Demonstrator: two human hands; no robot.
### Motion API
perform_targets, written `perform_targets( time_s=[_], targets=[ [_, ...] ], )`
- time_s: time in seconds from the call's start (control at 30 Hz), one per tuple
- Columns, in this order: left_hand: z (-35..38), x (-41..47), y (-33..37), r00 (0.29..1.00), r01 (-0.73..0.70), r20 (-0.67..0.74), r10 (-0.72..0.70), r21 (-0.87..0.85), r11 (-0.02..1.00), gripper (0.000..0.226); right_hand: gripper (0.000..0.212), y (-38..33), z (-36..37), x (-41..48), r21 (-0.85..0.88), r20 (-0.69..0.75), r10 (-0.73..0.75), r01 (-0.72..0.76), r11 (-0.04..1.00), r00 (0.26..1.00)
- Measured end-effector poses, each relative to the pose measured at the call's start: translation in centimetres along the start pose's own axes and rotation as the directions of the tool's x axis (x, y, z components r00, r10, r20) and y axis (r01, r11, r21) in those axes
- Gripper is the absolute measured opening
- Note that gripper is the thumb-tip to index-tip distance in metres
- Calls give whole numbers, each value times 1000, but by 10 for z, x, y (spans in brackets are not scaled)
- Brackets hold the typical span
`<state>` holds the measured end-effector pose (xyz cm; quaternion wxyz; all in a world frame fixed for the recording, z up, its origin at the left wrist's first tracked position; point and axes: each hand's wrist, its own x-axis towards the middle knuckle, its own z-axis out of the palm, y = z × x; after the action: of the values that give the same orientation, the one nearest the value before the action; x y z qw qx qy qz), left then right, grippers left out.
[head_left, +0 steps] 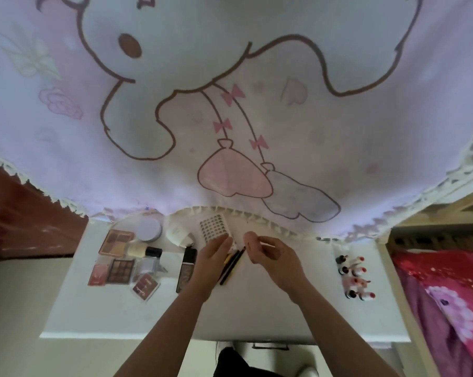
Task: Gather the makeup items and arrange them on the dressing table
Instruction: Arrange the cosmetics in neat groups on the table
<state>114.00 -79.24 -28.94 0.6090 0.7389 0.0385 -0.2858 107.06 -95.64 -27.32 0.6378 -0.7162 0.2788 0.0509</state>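
Observation:
The white dressing table (257, 308) holds makeup. At the left lie eyeshadow palettes (117, 242), a round white jar (148, 229), a foundation bottle (144, 251) and a dark tube (186, 269). A studded sticker sheet (213, 229) lies at the back middle. My left hand (212, 261) rests on dark and yellow pencils (231, 266), fingers closed over their upper ends. My right hand (273, 254) pinches a thin light stick (265, 244) just right of the pencils. Several small red-capped bottles (355, 278) lie at the right.
A pink cartoon-print curtain (230, 104) hangs over the table's back edge. A bed with a red and pink cover (447, 295) stands to the right. A white pouch (179, 235) sits by the jar. A drawer handle (269, 346) shows below the front edge.

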Motion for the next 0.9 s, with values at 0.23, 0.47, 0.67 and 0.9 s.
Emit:
perform_targets(
  time_s=[0.23,0.47,0.67,0.9],
  targets=[
    [32,-45,20,977,1,214,24,-112,994,34,30,-13,-40,-57,152,129,-114,94,984,985],
    [57,-78,27,967,-40,250,55,-63,997,35,37,-2,-74,-78,122,231,-189,165,979,954],
    [76,-94,26,957,-44,281,75,-112,993,32,41,12,-83,-88,86,231,-214,200,976,949],
    [87,-100,21,951,-81,294,91,-45,996,29,25,19,-87,-97,-44,181,-264,276,960,948]
  ],
)
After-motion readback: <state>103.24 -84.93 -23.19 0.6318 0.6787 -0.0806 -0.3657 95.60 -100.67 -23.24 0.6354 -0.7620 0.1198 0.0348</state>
